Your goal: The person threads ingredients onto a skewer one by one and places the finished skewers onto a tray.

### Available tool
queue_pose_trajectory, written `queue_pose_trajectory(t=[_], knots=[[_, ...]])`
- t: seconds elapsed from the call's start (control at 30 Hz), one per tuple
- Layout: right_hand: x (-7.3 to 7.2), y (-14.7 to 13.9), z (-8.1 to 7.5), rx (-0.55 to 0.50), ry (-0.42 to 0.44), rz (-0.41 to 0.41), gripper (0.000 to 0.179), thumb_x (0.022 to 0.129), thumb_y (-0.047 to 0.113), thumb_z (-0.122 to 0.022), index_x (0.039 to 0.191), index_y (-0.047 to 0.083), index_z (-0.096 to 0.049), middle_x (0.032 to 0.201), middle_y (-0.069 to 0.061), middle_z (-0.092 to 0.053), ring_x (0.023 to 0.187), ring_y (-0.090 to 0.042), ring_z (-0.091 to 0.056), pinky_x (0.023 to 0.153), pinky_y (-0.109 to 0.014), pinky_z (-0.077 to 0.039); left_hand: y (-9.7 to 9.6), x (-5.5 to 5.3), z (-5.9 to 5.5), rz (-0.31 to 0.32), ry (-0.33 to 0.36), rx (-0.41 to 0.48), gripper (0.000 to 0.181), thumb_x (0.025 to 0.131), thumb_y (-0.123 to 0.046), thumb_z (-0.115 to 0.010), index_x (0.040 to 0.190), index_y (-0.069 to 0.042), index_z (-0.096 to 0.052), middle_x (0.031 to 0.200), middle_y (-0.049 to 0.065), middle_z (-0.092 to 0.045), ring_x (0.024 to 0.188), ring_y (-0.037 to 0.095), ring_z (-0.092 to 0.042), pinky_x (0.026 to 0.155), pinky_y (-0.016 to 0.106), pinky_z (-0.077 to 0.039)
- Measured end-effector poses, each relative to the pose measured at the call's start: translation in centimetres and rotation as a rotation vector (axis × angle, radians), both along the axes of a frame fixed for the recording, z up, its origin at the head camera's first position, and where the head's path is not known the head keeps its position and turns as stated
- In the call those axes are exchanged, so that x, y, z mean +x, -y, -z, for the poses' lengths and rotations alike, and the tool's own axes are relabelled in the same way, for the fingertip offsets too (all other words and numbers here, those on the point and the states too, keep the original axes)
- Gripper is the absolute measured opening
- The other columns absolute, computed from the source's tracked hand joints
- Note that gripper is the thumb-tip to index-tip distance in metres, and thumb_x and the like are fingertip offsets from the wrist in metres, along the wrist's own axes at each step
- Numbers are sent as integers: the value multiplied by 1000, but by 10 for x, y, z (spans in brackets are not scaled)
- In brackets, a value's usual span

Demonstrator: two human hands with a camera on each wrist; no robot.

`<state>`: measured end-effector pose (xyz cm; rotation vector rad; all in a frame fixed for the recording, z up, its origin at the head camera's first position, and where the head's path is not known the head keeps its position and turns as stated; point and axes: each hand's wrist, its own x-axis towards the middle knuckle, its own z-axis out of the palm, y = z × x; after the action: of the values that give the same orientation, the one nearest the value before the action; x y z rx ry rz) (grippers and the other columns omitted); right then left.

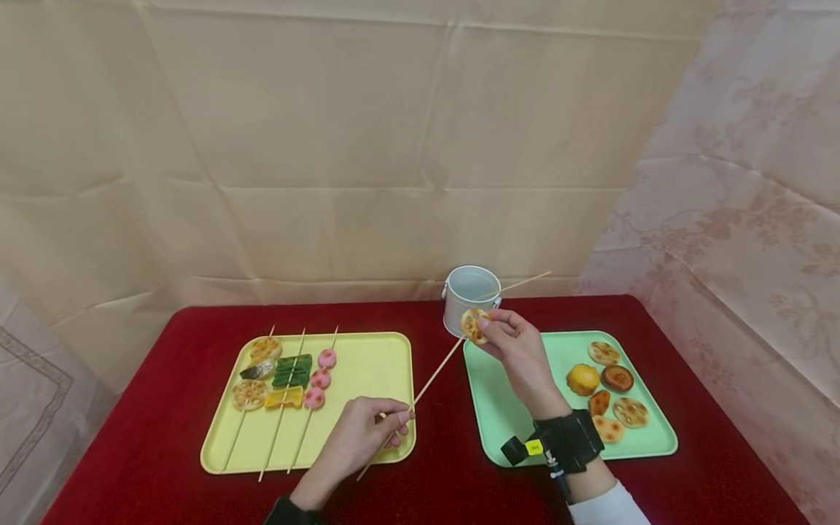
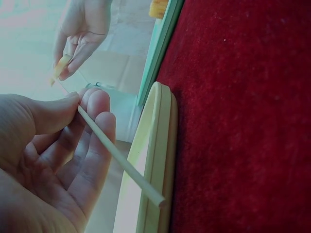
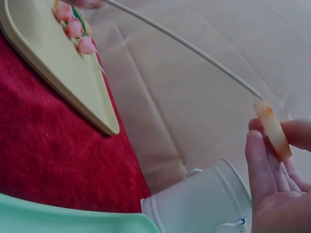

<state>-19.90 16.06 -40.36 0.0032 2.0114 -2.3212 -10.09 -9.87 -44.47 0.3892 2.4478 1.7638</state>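
My left hand (image 1: 364, 432) pinches a thin wooden skewer (image 1: 436, 373) between thumb and fingers, near its lower end. The blunt end of the stick (image 2: 127, 167) points down past the yellow tray's rim in the left wrist view. Between thumb and fingertips, my right hand (image 1: 525, 361) holds a browned lotus root slice (image 1: 471, 325) by its edge. In the right wrist view the skewer's far tip meets the upper edge of this slice (image 3: 273, 130). The slice is held edge-on there, its holes hidden.
Three loaded skewers lie on the yellow tray (image 1: 374, 364): one with pink balls (image 1: 320, 378), one with green pieces (image 1: 292, 370), one with lotus slices (image 1: 249, 394). Several food pieces, including a mushroom cap (image 1: 617, 378), rest on the green tray (image 1: 499, 423). A stick leans inside the white bucket (image 1: 456, 310).
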Motion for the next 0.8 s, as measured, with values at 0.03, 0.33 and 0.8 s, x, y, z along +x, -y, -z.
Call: queue_pose_trajectory(t=[0.03,0.33,0.8], knots=[[0,1,0,-8,-1,-1,36,102,15,-67,127,-6,-51,114,-14,-67,99,-18,-68,89,-30,-58,0,0,0,1,3,-3,16,98,-9,-71,102,5,-78,75,5,-72,60,17,-69,54,24,-55],[1,3,1,-35,-12,0,35,102,14,-67,127,-4,-52,113,-13,-67,100,-18,-69,89,-31,-58,0,0,0,-5,14,-54,16,99,-8,-69,103,4,-78,76,5,-72,61,15,-69,56,23,-55],[5,4,1,25,-68,-17,33,100,15,-72,124,-1,-56,112,-14,-69,98,-20,-70,88,-34,-59,0,0,1,-51,-76,-94,13,99,-11,-70,101,-2,-79,74,0,-71,60,8,-65,53,21,-49]])
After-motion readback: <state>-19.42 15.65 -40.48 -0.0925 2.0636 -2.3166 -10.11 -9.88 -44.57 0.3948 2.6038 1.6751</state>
